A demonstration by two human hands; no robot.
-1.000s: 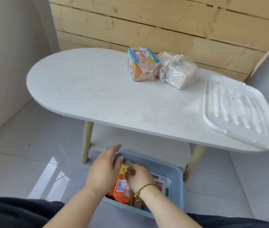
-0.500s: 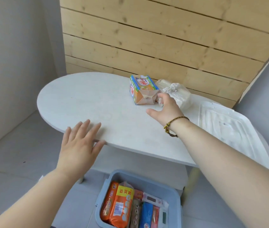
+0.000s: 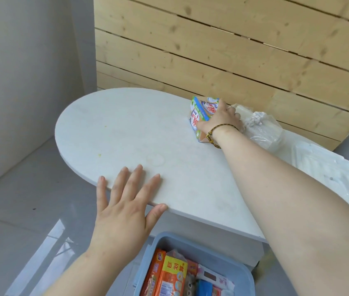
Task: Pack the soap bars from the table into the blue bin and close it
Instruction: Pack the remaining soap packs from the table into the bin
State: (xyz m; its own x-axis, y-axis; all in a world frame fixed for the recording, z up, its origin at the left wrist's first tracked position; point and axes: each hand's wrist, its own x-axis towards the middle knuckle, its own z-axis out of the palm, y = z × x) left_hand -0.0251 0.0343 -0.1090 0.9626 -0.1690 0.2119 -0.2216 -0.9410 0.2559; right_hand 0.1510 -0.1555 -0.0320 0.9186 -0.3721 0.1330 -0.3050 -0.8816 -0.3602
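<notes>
A colourful soap pack [image 3: 201, 112] with blue, green and orange print lies at the far side of the white oval table [image 3: 139, 142]. My right hand [image 3: 220, 118] is clasped over it, fingers wrapped around its top. Just right of it sits a clear plastic bag of pale soap bars [image 3: 261, 127]. My left hand [image 3: 124, 199] rests flat with fingers spread on the table's near edge, holding nothing. The blue bin [image 3: 242, 272] stands on the floor below the table, lid off, with several wrapped soap packs [image 3: 169, 276] inside.
The bin's white lid [image 3: 327, 171] lies on the right end of the table. A wooden plank wall [image 3: 233, 50] rises behind the table. Grey tiled floor [image 3: 24, 206] spreads to the left.
Both hands left the bin. My right hand reached across the table and closed on the colourful soap pack. My left hand settled flat on the table's near edge.
</notes>
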